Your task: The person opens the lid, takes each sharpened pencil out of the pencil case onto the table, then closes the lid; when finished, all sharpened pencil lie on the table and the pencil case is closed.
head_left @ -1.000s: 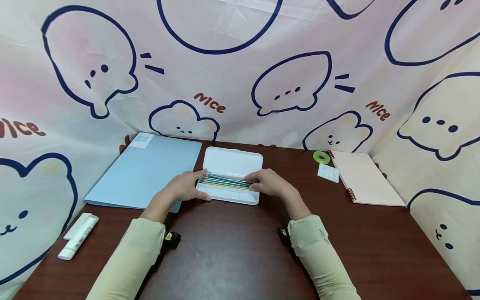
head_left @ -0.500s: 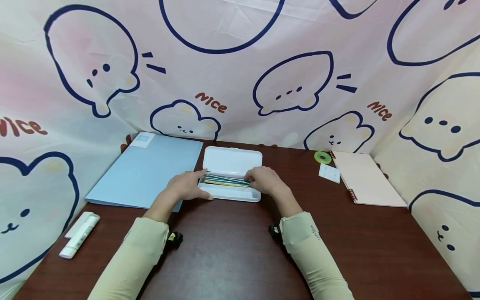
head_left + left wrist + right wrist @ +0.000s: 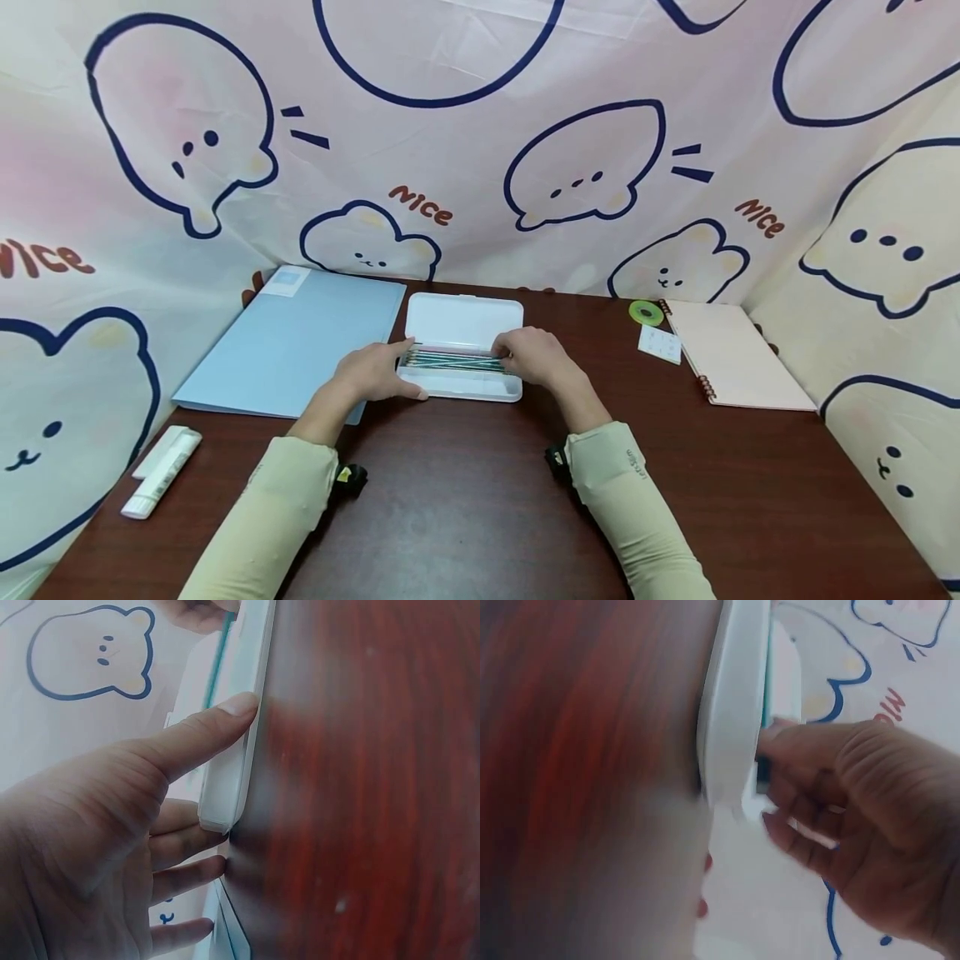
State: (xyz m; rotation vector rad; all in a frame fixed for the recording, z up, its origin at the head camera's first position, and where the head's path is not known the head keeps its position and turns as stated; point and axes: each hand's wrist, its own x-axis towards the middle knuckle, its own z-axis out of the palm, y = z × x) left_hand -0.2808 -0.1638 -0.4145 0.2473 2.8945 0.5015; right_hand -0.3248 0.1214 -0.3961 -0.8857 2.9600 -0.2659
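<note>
- From my head feed, the white case (image 3: 461, 386) lies open on the brown table (image 3: 450, 508), its lid (image 3: 465, 322) tipped back along the far side.
- Inside the case, a loose bundle of pencils (image 3: 453, 361) runs lengthwise; they look thin and mostly green with paler stripes, a few crossing at slight angles. I can't count them at this range.
- The case itself is plain white with rounded corners.
- I see the left hand (image 3: 371, 372) spanning the case's left end, holding it with thumb at the near edge and fingers further back. The right hand (image 3: 534, 358) is at the case's right end, fingertips bent down onto the pencils.
- Left of the case, near it, lies a blue folder (image 3: 300, 342); well to its right are a spiral notebook (image 3: 738, 354), a green roll (image 3: 646, 312) and a white card (image 3: 660, 343).
- On my left wrist feed, the thumb lies across the case's tray and the fingers are spread around its end; a green pencil shows beyond.
- On my right wrist feed, thumb and forefinger nearly meet in a pinch on the pencils at the case's edge, the other fingers loosely bent.
</note>
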